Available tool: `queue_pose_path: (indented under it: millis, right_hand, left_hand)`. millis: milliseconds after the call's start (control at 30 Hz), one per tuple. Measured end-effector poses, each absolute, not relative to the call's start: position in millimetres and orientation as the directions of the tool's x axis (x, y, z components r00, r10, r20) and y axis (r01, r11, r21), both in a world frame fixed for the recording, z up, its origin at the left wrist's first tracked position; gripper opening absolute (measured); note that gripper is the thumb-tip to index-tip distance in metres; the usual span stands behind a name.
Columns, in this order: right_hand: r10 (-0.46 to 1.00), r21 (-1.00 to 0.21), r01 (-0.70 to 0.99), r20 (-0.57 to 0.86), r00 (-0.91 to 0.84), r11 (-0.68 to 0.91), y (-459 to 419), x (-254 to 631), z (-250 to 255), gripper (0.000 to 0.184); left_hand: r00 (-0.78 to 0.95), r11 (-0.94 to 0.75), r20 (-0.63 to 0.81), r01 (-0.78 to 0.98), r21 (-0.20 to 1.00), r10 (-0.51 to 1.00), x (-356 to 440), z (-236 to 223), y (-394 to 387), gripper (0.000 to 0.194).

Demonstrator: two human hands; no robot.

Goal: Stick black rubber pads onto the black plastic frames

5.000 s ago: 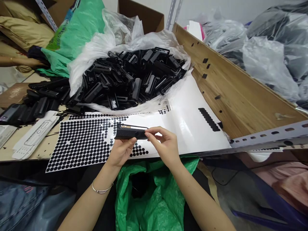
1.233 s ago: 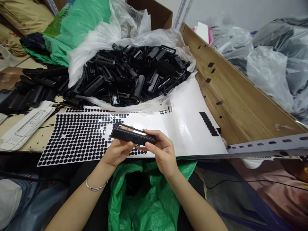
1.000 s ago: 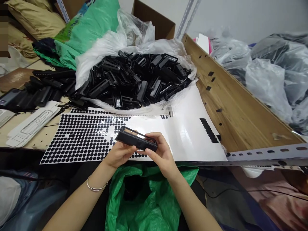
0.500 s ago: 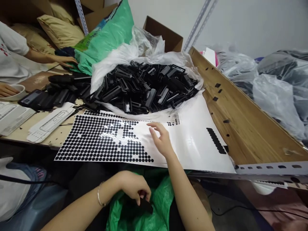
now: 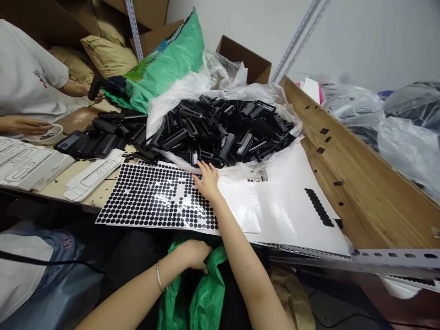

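Black cases (image 5: 227, 145) lie beyond both hands. Nearest, the left hand (image 5: 196, 255) is at the green sack (image 5: 210, 300) below the counter's (image 5: 57, 191) front edge, its grip hidden; farther in, the right hand (image 5: 208, 184) spreads loosely over the dotted sheet (image 5: 146, 197), near the cases heaped in white plastic (image 5: 168, 94).

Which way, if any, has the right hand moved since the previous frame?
Yes: left and slightly forward, judged against the white plastic bag; the right hand's fingertips are now at its near edge.
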State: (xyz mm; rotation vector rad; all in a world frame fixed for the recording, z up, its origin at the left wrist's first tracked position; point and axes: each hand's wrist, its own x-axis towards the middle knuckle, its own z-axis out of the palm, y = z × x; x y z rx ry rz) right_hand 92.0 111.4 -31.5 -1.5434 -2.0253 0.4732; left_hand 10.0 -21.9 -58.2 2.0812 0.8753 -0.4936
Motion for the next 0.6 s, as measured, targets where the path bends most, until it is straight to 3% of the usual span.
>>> queue_pose_path:
  millis: [67, 167, 233, 333, 433, 500, 533, 600]
  right_hand:
    - [0.961, -0.611, 0.743, 0.216, -0.176, 0.273, 113.4, 91.4, -31.0, 0.054]
    - [0.925, -0.669, 0.679, 0.377, -0.041, 0.303, 107.6, 97.9, -24.4, 0.044]
    - [0.874, -0.718, 0.595, 0.483, 0.052, 0.361, 98.6, 108.0, -15.6, 0.035]
    - [0.832, -0.815, 0.418, 0.515, 0.206, 0.402, 80.0, 129.5, 0.6, 0.027]
    - [0.858, -0.914, 0.203, 0.401, 0.321, 0.351, 58.9, 152.1, 13.0, 0.029]
    - [0.896, -0.952, 0.070, 0.303, 0.325, 0.297, 44.8, 164.7, 16.2, 0.029]
    - [0.914, -0.962, 0.022, 0.264, 0.309, 0.271, 37.8, 170.0, 16.2, 0.030]
    - [0.943, -0.971, -0.023, 0.224, 0.248, 0.236, 24.1, 179.2, 13.9, 0.032]
  left_hand:
    - [0.706, -0.436, -0.584, 0.708, 0.556, 0.401, 7.7, -58.5, -15.6, 0.052]
    - [0.801, -0.448, -0.517, 0.597, 0.665, 0.300, 3.8, -55.5, -10.3, 0.047]
    - [0.863, -0.451, -0.471, 0.499, 0.740, 0.182, 3.2, -53.8, -10.8, 0.054]
    - [0.895, -0.408, -0.446, 0.417, 0.812, 0.027, 10.5, -56.1, -21.0, 0.085]
    - [0.885, -0.373, -0.460, 0.402, 0.836, -0.078, 27.4, -62.9, -41.6, 0.131]
    - [0.873, -0.392, -0.466, 0.381, 0.837, -0.146, 39.8, -65.4, -54.6, 0.146]
    - [0.876, -0.406, -0.451, 0.355, 0.842, -0.169, 44.9, -64.8, -58.7, 0.143]
    - [0.922, -0.425, -0.357, 0.265, 0.866, -0.152, 50.2, -58.2, -59.5, 0.113]
